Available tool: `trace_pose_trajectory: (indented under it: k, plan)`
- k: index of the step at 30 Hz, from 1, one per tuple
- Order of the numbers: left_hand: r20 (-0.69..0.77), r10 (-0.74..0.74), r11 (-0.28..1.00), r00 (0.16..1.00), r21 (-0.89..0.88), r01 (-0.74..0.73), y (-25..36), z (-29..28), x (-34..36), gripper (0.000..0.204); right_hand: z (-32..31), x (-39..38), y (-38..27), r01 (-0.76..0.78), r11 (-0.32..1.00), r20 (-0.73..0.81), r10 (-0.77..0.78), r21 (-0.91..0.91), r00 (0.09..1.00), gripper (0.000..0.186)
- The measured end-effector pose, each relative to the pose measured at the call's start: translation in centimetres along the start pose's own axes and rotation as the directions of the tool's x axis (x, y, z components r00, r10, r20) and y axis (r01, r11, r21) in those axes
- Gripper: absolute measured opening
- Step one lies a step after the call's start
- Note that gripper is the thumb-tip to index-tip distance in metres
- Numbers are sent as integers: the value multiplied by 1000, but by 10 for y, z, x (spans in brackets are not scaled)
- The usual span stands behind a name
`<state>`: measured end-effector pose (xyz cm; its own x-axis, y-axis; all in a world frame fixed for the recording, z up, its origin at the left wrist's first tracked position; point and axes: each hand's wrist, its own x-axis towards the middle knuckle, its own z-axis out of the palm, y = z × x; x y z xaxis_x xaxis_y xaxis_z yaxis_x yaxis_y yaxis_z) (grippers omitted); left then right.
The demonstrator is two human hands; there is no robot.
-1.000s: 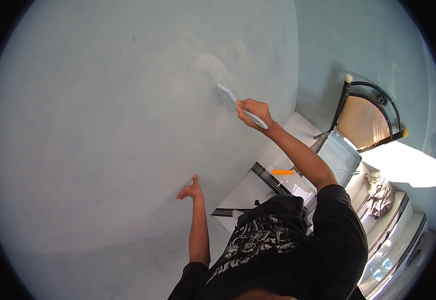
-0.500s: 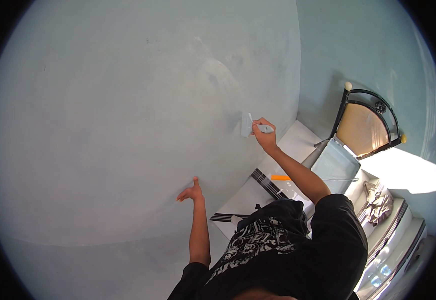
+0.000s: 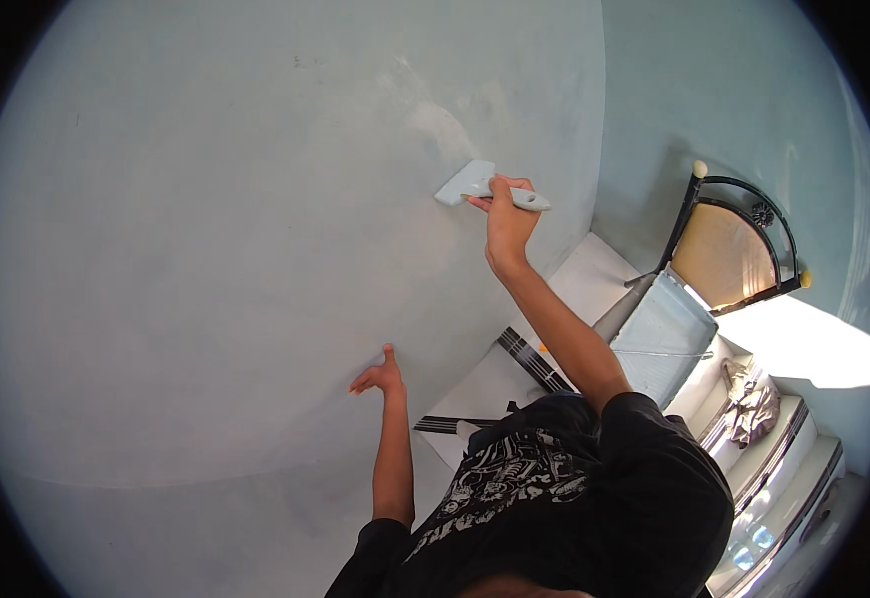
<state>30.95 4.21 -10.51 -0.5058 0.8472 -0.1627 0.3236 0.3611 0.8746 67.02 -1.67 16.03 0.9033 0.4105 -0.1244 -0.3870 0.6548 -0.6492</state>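
My right hand [image 3: 510, 224] grips a wide, flat paintbrush [image 3: 467, 182] by its pale handle, which has a hole near the end. The brush head is coated light blue and lies against the pale blue-grey wall [image 3: 256, 249], just below a whitish patch. Lower and to the left, my left hand [image 3: 379, 377] rests at the wall with thumb and fingers spread, holding nothing. To the right, a light-blue paint tray [image 3: 669, 314] sits on the seat of a chair [image 3: 724, 254] with a black metal frame and tan backrest; a thin pale line crosses the tray.
Steps [image 3: 769, 473] with dark edges descend at the lower right, and a crumpled grey-beige cloth or bag [image 3: 751, 407] lies on one. The wall meets a second, greener wall [image 3: 714, 90] at a corner on the right. Dark striped edging [image 3: 535, 360] crosses the white floor near my body.
My right hand has moved the paintbrush up and left along the wall, and the brush head now tilts. The left hand stays nearly where it was.
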Motion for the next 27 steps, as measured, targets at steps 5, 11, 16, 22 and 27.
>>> trace_pose_trajectory:
  k: [5, 11, 16, 22, 27]
  plan:
    - [-5, -6, 1000, 1000, 17, 6, 2, -1, -2, 177, 33, -1, -48, 21, 993, 140, -37, 112, 989, 11]
    - [12, -10, 1000, 1000, -10, 10, 14, 5, -20, 174, 11, 10, -13, 219, 976, 350, -206, 0, 914, 17]
    - [-64, -19, 996, 998, 85, 25, 1, 0, -7, 175, -56, 6, 48, 146, 979, 254, -107, -143, 961, 20]
    - [-83, 53, 996, 995, 74, -47, -9, 3, 0, 177, -136, 5, 99, -176, 906, 13, 196, -385, 981, 22]
    - [-43, 36, 999, 998, 24, -35, -5, 5, -10, 178, -118, 7, 88, -110, 918, -5, 117, -381, 993, 21]
